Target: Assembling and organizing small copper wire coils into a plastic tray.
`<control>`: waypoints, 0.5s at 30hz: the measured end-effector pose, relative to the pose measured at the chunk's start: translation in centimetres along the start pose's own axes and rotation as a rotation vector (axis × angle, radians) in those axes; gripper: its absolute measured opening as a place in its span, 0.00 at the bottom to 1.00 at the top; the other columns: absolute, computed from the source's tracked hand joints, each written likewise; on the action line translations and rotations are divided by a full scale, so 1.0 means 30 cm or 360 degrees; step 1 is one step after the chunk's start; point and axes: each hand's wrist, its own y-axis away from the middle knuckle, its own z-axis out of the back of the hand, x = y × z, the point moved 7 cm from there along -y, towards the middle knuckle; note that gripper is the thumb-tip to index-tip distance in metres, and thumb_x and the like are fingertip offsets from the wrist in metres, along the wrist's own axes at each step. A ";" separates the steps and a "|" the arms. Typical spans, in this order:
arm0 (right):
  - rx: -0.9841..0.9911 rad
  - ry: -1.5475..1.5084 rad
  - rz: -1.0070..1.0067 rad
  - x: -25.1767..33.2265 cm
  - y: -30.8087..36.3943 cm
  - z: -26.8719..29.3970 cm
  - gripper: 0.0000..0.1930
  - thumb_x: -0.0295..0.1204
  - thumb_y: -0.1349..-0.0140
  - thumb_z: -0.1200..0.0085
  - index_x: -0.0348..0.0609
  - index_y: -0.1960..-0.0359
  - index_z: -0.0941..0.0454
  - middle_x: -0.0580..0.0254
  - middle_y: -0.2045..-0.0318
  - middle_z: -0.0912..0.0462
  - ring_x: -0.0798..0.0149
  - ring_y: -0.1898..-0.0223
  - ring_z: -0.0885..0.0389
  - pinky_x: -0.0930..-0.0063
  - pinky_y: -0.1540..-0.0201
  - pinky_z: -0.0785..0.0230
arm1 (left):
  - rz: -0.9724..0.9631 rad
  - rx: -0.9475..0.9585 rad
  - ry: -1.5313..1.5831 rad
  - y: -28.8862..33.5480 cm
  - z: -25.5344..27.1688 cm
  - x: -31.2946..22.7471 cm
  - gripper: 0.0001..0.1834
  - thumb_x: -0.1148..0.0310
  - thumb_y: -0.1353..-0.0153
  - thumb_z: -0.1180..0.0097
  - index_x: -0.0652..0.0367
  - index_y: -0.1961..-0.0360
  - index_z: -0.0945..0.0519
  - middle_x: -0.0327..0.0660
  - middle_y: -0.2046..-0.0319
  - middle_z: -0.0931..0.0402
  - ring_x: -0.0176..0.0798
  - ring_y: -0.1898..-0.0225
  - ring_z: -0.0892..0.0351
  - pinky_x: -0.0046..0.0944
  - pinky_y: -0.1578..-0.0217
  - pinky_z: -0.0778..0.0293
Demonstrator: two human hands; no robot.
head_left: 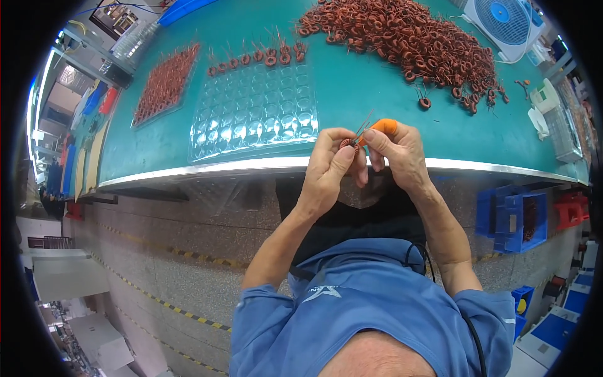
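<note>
Yellow-and-black tape (pixel 188 315) crosses the speckled floor (pixel 163 276) near a green table (pixel 144 146).

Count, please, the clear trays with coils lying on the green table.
2. The crowded tray is at the left; the sparsely filled tray is just right of it, with ring coils along its far side. More may be hidden underneath.

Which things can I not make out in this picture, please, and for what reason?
All in the head view:
Part of the held coil: covered by the left hand.
Whether the right hand pinches the thin wires: too small.
Coil pile, lower layers: hidden under its top layer.
Fan, top: cut by the upper edge.
</note>
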 end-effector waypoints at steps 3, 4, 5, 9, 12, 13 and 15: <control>-0.0093 0.0087 0.0055 0.000 0.000 -0.004 0.13 0.36 0.36 0.41 0.36 0.66 0.19 0.69 0.82 0.23 0.78 0.82 0.27 0.86 0.80 0.37 | 0.0100 -0.0052 -0.0162 -0.015 0.019 0.004 0.18 0.65 0.27 0.57 0.64 0.42 0.39 0.42 0.71 0.29 0.33 0.73 0.26 0.31 0.72 0.27; -0.0150 0.0134 0.0082 0.004 0.005 -0.007 0.12 0.36 0.36 0.41 0.36 0.65 0.19 0.69 0.81 0.22 0.78 0.82 0.26 0.86 0.80 0.37 | 0.0127 -0.0036 -0.0312 -0.019 0.024 0.005 0.19 0.66 0.28 0.58 0.64 0.41 0.40 0.41 0.72 0.30 0.32 0.73 0.27 0.30 0.72 0.29; -0.0216 0.0186 0.0107 0.010 0.010 -0.003 0.12 0.35 0.36 0.41 0.36 0.64 0.19 0.68 0.79 0.21 0.78 0.81 0.25 0.86 0.79 0.36 | 0.0139 -0.0060 -0.0446 -0.020 0.031 0.005 0.17 0.66 0.27 0.58 0.65 0.43 0.37 0.37 0.74 0.31 0.29 0.75 0.29 0.28 0.74 0.32; -0.0170 0.0187 0.0108 0.028 -0.008 -0.019 0.11 0.34 0.35 0.41 0.36 0.63 0.19 0.68 0.79 0.20 0.77 0.79 0.23 0.86 0.78 0.36 | 0.0139 -0.0039 -0.0656 -0.032 0.054 -0.010 0.13 0.68 0.29 0.58 0.66 0.50 0.31 0.36 0.78 0.29 0.28 0.78 0.30 0.30 0.76 0.33; -0.0052 0.0306 0.0082 0.028 -0.035 -0.039 0.11 0.33 0.35 0.41 0.36 0.63 0.19 0.67 0.77 0.19 0.77 0.78 0.23 0.86 0.77 0.35 | 0.0124 -0.0116 -0.0547 -0.025 0.081 -0.014 0.12 0.68 0.29 0.58 0.66 0.53 0.29 0.35 0.79 0.29 0.28 0.79 0.30 0.30 0.77 0.34; -0.0108 0.0308 0.0118 0.043 -0.036 -0.044 0.11 0.33 0.36 0.41 0.36 0.61 0.19 0.66 0.75 0.19 0.76 0.77 0.22 0.85 0.77 0.34 | 0.0115 -0.0150 -0.0516 -0.022 0.093 -0.016 0.13 0.67 0.28 0.58 0.65 0.51 0.30 0.34 0.79 0.31 0.27 0.79 0.32 0.28 0.77 0.35; -0.0231 0.0307 0.0220 0.067 -0.041 -0.062 0.13 0.32 0.37 0.39 0.36 0.57 0.21 0.63 0.70 0.17 0.76 0.73 0.21 0.84 0.73 0.31 | 0.0102 -0.0254 -0.0509 -0.016 0.116 -0.029 0.12 0.67 0.27 0.58 0.64 0.51 0.30 0.33 0.78 0.32 0.26 0.79 0.34 0.26 0.79 0.37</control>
